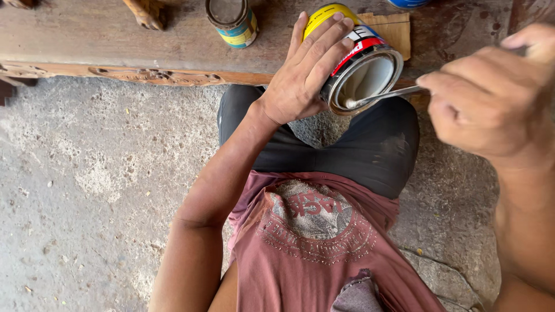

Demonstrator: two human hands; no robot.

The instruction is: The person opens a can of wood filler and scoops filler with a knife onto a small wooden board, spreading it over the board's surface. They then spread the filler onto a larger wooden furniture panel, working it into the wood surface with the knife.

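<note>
Left hand point(300, 75) wraps the open tin point(361, 66), tilted above the lap, fingers closed round its side; right hand point(491, 98) pinches a thin metal rod point(384, 95) (tip inside tin); second tin point(232, 21) upright on carved plank point(115, 46).

The tilted can point(352, 55) is yellow, red and white outside, white inside. Left of the tilted can, a second can point(233, 21) shows teal and yellow. The worktop point(115, 40) is brown with carved edging; the shirt point(318, 248) is dusty pink with a speckled print.
</note>
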